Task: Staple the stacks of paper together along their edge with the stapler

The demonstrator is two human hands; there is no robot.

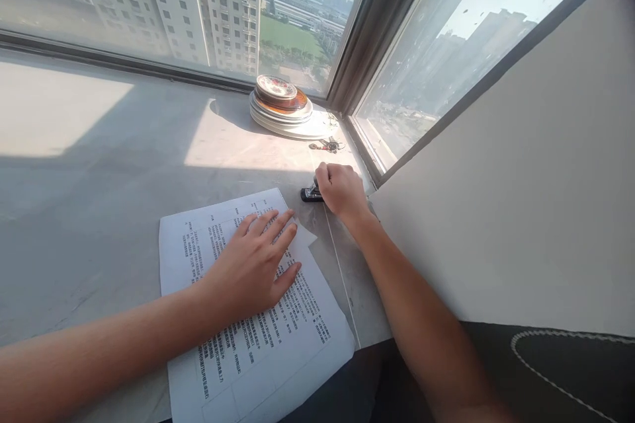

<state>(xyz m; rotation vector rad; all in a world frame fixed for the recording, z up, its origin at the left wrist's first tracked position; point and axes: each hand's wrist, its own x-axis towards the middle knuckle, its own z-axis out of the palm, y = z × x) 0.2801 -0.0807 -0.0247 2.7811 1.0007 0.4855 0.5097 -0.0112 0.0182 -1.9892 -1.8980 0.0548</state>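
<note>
Printed sheets of paper (278, 370) lie on the stone windowsill, with the near end reaching past its front edge. My left hand (255, 264) rests flat on them, fingers spread. One corner of a lower sheet pokes out at the right. Beyond that corner, my right hand (342, 188) is closed in a fist over a black stapler (310, 194). Only the stapler's left end shows; the rest is hidden under the hand.
A stack of plates (280, 109) stands in the window corner, with a bunch of keys (327, 145) in front of it. Window panes (307, 26) rise behind, and a white wall (520, 178) bounds the right side. A braided cord (550, 383) hangs at lower right.
</note>
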